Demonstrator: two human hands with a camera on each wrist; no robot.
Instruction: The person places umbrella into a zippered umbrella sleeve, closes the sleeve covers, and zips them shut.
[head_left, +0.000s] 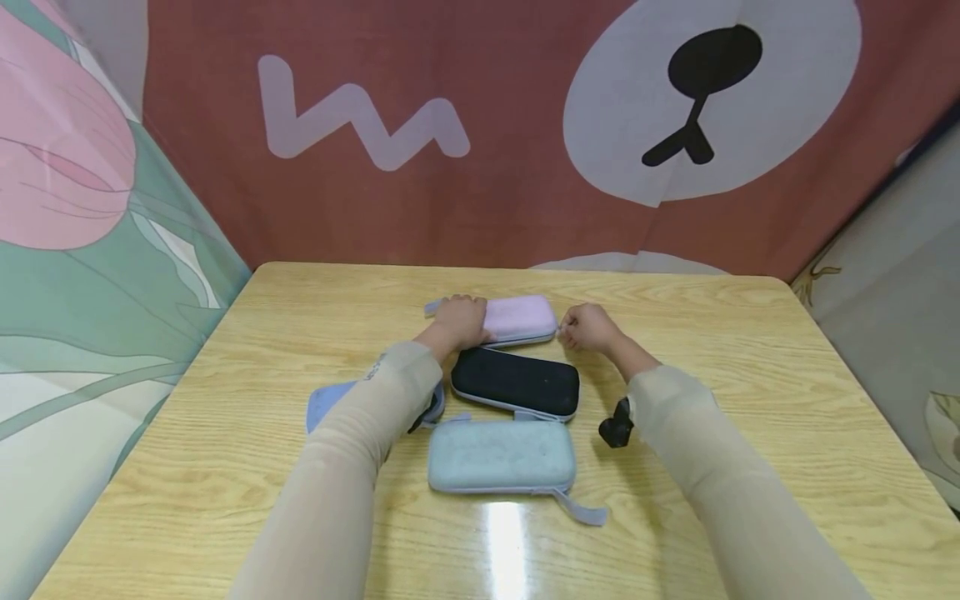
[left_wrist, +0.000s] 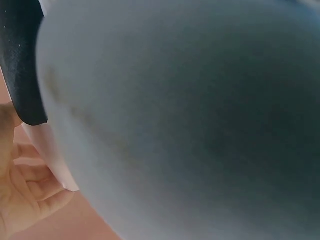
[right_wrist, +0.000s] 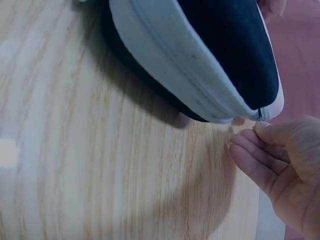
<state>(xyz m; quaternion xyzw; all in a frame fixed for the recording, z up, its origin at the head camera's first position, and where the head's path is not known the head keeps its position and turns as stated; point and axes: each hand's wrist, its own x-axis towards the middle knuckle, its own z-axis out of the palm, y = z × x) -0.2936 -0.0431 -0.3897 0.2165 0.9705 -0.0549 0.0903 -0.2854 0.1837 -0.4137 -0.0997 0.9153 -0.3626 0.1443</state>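
Observation:
A pink zip case (head_left: 520, 319) lies at the back of the group of cases. My left hand (head_left: 461, 321) grips its left end; in the left wrist view, the fingers of that hand (left_wrist: 30, 192) lie against the pink case beyond a black edge. At the case's right end, my right hand (head_left: 588, 328) pinches the small zipper pull (right_wrist: 260, 119) between thumb and forefinger, the other fingers curled below. Just in front of the pink case is a black zip case (head_left: 516, 383), its pale zipped side large in the right wrist view.
A light blue-green zip case (head_left: 501, 457) with a fabric strap lies nearest the front. Partly under my left forearm is a blue case (head_left: 327, 402). A black device (head_left: 617, 425) sits at my right cuff. The wooden table (head_left: 712, 333) meets a printed curtain behind.

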